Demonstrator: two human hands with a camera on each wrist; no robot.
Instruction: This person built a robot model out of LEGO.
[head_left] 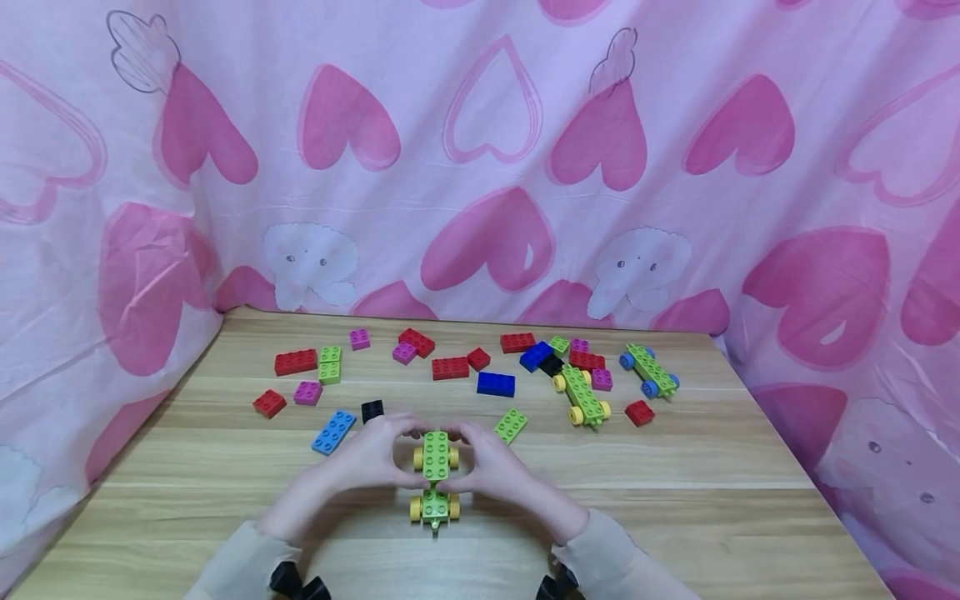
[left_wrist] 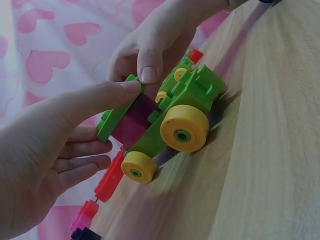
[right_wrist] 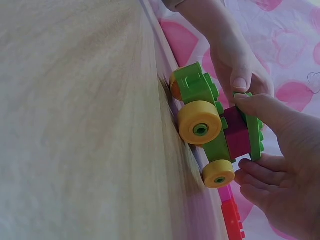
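The left hand [head_left: 377,452] and right hand [head_left: 487,460] gripped a lime-green studded plastic plate [head_left: 436,457] atop a magenta plastic block [left_wrist: 135,119] on a lime-green car [head_left: 435,505] with yellow wheels [left_wrist: 172,125], on the wooden tabletop [head_left: 690,500].

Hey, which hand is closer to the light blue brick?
Left. The left hand is close beside the light blue brick; the right hand is farther, across the held green brick.
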